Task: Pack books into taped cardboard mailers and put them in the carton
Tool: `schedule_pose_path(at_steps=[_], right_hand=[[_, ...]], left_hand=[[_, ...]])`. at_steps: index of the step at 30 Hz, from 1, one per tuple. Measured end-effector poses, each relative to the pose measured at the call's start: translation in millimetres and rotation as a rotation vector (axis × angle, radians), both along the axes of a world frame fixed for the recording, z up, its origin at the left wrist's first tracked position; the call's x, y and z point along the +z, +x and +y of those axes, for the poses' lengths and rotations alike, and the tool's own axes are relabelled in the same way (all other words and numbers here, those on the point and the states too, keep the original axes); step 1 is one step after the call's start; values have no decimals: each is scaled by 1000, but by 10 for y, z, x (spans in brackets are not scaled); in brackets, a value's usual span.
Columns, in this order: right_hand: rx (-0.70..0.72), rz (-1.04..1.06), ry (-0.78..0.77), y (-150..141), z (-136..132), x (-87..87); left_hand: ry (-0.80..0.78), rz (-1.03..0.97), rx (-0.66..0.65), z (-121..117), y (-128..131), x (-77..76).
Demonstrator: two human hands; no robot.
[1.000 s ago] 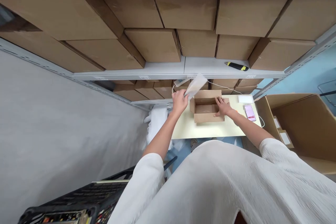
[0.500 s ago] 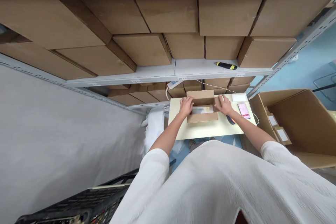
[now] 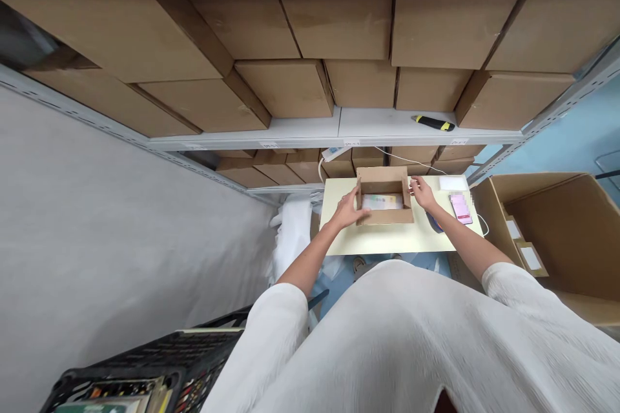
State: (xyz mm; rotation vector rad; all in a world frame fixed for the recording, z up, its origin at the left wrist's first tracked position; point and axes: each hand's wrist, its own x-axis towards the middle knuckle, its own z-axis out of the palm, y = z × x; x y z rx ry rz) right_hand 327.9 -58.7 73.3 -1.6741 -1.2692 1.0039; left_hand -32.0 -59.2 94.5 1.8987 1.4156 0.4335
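Left grip (image 3: 347,209) clasps the carton (image 3: 387,216); whether right grip (image 3: 421,193), at its right edge, holds is unclear.

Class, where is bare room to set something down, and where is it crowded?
Bare: the table between open box and near edge; the shelf before the boxes, left of the knife. Crowded: the table's right end, with phone, white slab and right forearm.

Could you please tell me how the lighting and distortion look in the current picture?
Head view: wide-angle stretching splays the shelved boxes toward the edges; the tabletop looks bright and pale; blocky pixels overlap the phone; detail on the packet inside the open box is unclear.
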Motion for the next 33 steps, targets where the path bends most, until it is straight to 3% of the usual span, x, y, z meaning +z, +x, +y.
schedule_pose_path(at_steps=[4,9,12,17,20,24,29,33], right_hand=[[26,-14,-52,15,18,-38],[42,-70,-121,32,81,-25],[29,-32,-179,29,140,7],[-8,16,-288,25,255,54],[-3,-75,-323,12,327,81],[-41,-254,-256,-49,390,128],[14,-120,-163,-149,401,188],[-32,-117,-102,-164,363,208]], left_hand=[[18,209,-269,-158,-23,23],[54,297,-350,-152,-16,63],[43,267,-325,-85,-28,96],[12,235,-157,63,45,115],[68,264,-61,125,168,74],[123,302,9,136,280,-26],[127,308,34,105,249,-116],[188,312,24,74,214,-95]])
